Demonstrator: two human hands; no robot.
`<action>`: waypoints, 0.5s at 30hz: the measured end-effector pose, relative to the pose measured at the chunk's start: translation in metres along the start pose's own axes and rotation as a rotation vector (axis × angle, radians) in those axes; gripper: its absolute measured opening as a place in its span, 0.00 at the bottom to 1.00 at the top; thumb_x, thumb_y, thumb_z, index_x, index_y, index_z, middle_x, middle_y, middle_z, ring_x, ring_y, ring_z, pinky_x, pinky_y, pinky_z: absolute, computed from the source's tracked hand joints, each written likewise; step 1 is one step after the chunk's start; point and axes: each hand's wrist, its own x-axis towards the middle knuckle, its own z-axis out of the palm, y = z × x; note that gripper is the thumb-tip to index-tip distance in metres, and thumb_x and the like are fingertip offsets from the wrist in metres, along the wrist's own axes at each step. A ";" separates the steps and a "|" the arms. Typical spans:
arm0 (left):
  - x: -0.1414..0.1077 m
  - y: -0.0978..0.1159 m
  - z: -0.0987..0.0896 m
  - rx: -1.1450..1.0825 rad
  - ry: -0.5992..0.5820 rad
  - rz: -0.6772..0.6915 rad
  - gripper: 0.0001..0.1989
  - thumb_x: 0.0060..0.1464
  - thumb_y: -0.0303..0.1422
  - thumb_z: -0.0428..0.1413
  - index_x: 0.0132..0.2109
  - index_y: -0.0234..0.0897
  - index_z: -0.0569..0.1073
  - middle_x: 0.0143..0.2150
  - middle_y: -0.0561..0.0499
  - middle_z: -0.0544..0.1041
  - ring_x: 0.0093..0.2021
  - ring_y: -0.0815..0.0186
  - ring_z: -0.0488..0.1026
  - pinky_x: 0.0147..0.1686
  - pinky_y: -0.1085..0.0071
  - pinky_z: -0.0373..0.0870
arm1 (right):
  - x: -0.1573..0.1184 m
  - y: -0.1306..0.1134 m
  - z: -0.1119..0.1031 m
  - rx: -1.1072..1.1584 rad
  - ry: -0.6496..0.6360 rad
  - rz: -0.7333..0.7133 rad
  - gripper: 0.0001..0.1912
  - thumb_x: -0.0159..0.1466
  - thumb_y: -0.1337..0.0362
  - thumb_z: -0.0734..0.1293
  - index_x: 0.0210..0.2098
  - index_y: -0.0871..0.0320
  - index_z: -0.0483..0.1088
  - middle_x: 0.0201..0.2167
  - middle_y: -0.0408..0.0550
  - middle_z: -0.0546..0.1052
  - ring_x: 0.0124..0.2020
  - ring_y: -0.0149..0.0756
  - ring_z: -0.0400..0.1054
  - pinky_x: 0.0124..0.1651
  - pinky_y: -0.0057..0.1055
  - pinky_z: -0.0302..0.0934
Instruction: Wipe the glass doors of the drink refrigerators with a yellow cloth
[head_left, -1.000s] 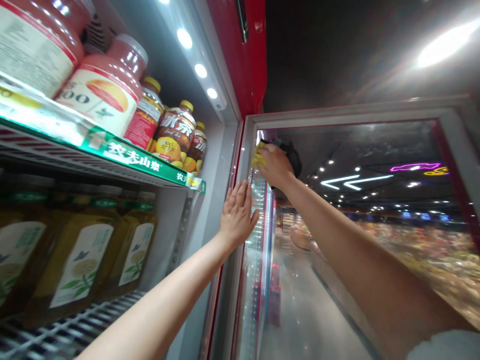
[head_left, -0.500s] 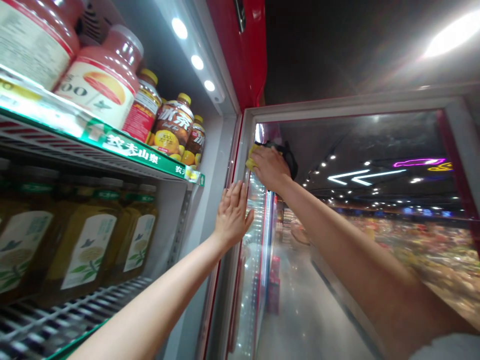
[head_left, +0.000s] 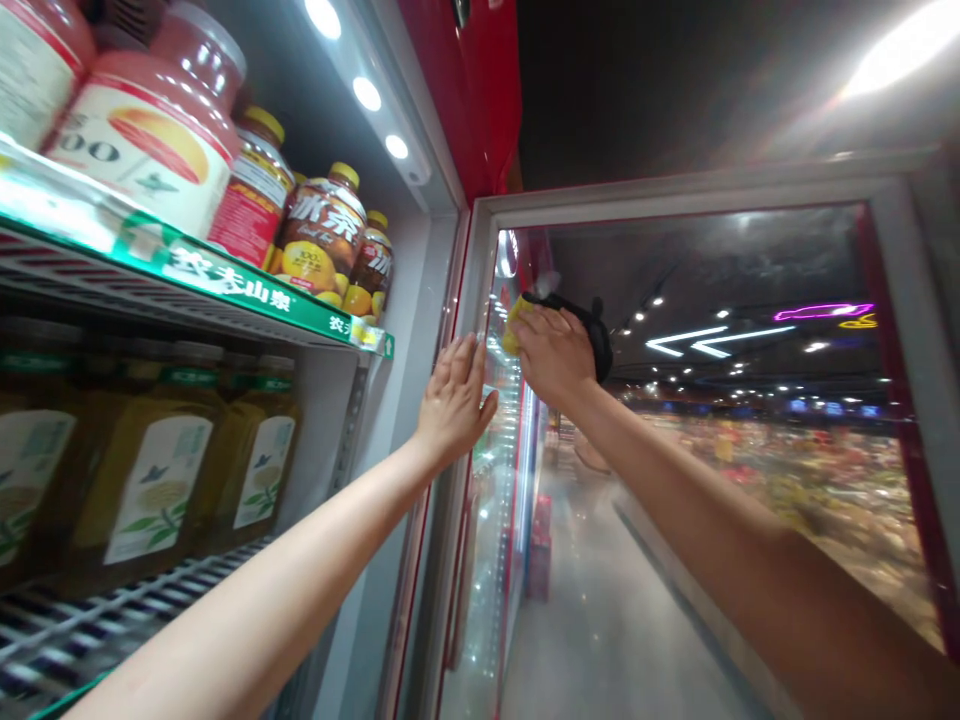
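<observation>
My right hand (head_left: 556, 352) presses a yellow cloth (head_left: 517, 325) against the glass (head_left: 712, 300) of an open fridge door, near its upper corner on the hinge side. Only the cloth's left edge shows beside the fingers. A black shape (head_left: 598, 335) appears just behind that hand; whether it is a reflection or a thing is unclear. Lower and to the left, my left hand (head_left: 454, 390) lies flat with fingers stretched out on the door's grey frame (head_left: 463, 315). It holds nothing.
At left, the fridge's upper shelf carries pink juice bottles (head_left: 142, 150) and iced tea bottles (head_left: 322, 225) behind a green label strip (head_left: 247, 285). Large amber bottles (head_left: 161, 470) stand on the wire rack (head_left: 150, 610) below. The red fridge housing (head_left: 480, 100) rises above the hinge.
My right hand and the cloth have moved slightly right and down across the glass. My left hand stays on the frame. The whole view has shifted a little, so the shelves sit further left.
</observation>
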 end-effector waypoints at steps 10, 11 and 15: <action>0.050 0.000 0.008 0.000 0.041 -0.065 0.31 0.67 0.37 0.43 0.72 0.28 0.54 0.75 0.35 0.54 0.76 0.51 0.47 0.73 0.49 0.44 | 0.009 0.028 -0.012 -0.006 0.060 0.104 0.21 0.67 0.68 0.60 0.58 0.58 0.72 0.65 0.53 0.70 0.69 0.49 0.57 0.72 0.52 0.43; 0.052 0.000 0.008 -0.002 0.038 -0.042 0.31 0.67 0.37 0.43 0.72 0.28 0.55 0.74 0.35 0.55 0.76 0.51 0.48 0.73 0.49 0.44 | 0.003 0.030 -0.014 -0.018 0.089 0.135 0.20 0.67 0.67 0.61 0.56 0.58 0.73 0.65 0.54 0.71 0.69 0.51 0.58 0.72 0.53 0.44; 0.051 0.002 0.008 -0.009 0.044 0.030 0.30 0.67 0.37 0.43 0.72 0.29 0.56 0.74 0.35 0.58 0.75 0.52 0.49 0.74 0.49 0.43 | -0.020 0.025 -0.011 -0.042 0.083 0.041 0.20 0.66 0.67 0.61 0.55 0.58 0.74 0.63 0.54 0.72 0.67 0.50 0.60 0.70 0.51 0.48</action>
